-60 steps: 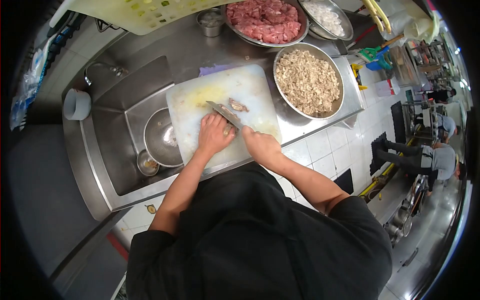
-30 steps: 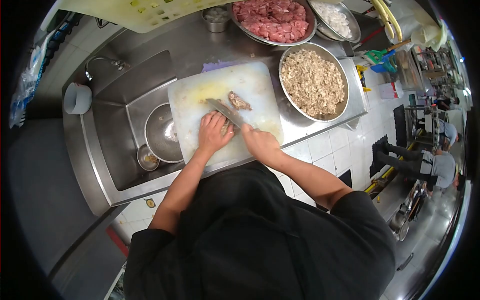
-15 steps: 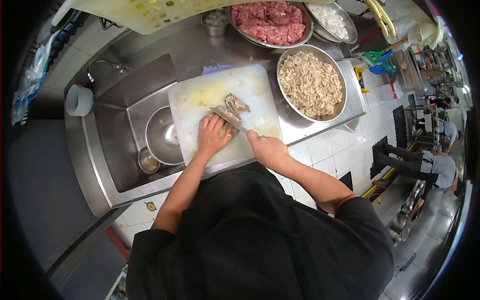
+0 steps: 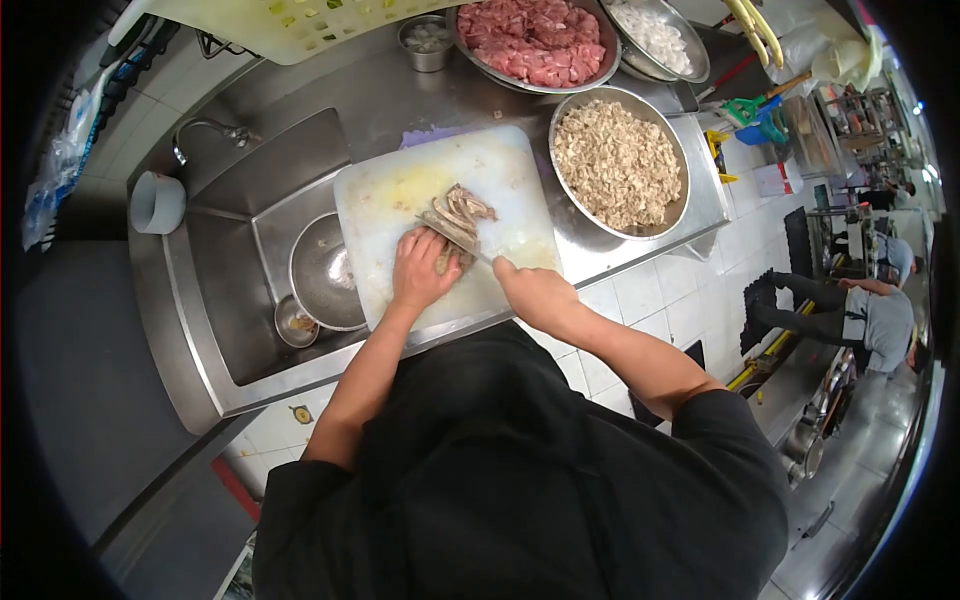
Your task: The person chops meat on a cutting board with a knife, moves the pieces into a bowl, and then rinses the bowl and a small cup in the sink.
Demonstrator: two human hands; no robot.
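Observation:
My right hand (image 4: 535, 295) grips the handle of a knife (image 4: 455, 237), its blade lying across brownish cooked meat on a white cutting board (image 4: 400, 290). Curled over the near part of that meat, the fingers of my left hand (image 4: 422, 268) press it down right beside the blade. Cut slices of meat (image 4: 465, 205) lean together on the far side of the knife. Most of the piece under my left fingers is hidden. To the right of the board stands a large metal bowl (image 4: 556, 190) full of small pale-brown chopped pieces.
Left of the board is a steel sink (image 4: 235, 330) with a metal bowl (image 4: 300, 265) and a small cup (image 4: 296, 322). Behind stand a bowl of raw meat (image 4: 540, 45), a bowl of white pieces (image 4: 655, 40) and a yellow basket (image 4: 270, 30). Another person (image 4: 870, 320) stands far right.
The knife blade has shifted slightly, and another slice now leans with the cut ones. My left hand has barely moved. The person at far right has changed arm position.

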